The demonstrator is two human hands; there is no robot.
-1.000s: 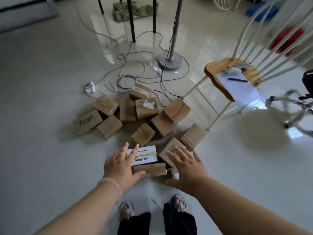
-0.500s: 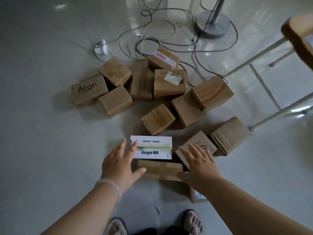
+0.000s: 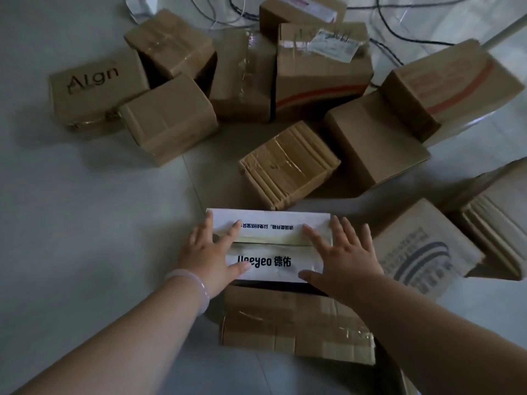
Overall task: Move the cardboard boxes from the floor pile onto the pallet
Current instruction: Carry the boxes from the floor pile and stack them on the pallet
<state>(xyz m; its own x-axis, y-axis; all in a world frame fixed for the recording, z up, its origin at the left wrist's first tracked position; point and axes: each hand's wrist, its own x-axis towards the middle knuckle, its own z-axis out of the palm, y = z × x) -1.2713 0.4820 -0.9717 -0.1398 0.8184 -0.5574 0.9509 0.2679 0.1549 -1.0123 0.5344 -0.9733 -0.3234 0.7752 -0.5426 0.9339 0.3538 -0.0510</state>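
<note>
A white box [image 3: 269, 238] printed with dark lettering lies on the floor in front of me. My left hand [image 3: 209, 252] lies on its left end with fingers spread and straight. My right hand [image 3: 342, 255] lies on its right end the same way. A flat taped brown box [image 3: 296, 323] sits just below the white one, partly under my right forearm. Several more cardboard boxes are piled beyond, among them one marked "Algn" [image 3: 94, 89] at the left and a taped one [image 3: 288, 163] just behind the white box. No pallet is in view.
Cables [image 3: 399, 29] trail over the floor behind the pile. A white chair leg [image 3: 504, 32] crosses the top right corner. A box with a grey logo [image 3: 422, 249] lies right of my right hand. Bare pale floor [image 3: 85, 209] spreads to the left.
My head has dropped much closer to the pile. Both hands moved forward from above the brown box and now lie on the two ends of the white box.
</note>
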